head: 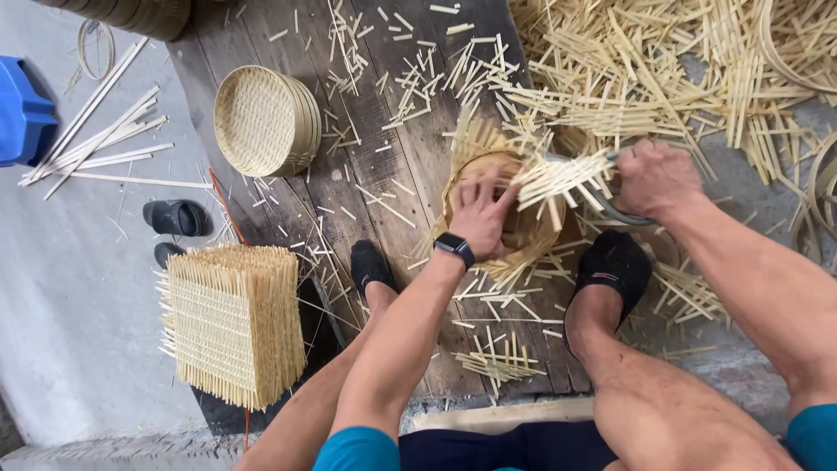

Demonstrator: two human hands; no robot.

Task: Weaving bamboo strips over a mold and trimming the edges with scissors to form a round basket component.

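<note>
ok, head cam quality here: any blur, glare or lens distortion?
Head view: soft even daylight, no glare, faint shadows. Sharp on the stack of woven mats; slight motion blur on the left hand and the cut strips by the right hand. Wide-angle stretch at the edges, with the arms looking outsized.

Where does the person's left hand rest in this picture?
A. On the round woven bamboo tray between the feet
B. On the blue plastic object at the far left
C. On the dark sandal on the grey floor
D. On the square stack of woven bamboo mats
A: the left hand, smartwatch at the wrist, presses on the round woven bamboo tray between the black-socked feet, well away from the square stack of mats.
</note>
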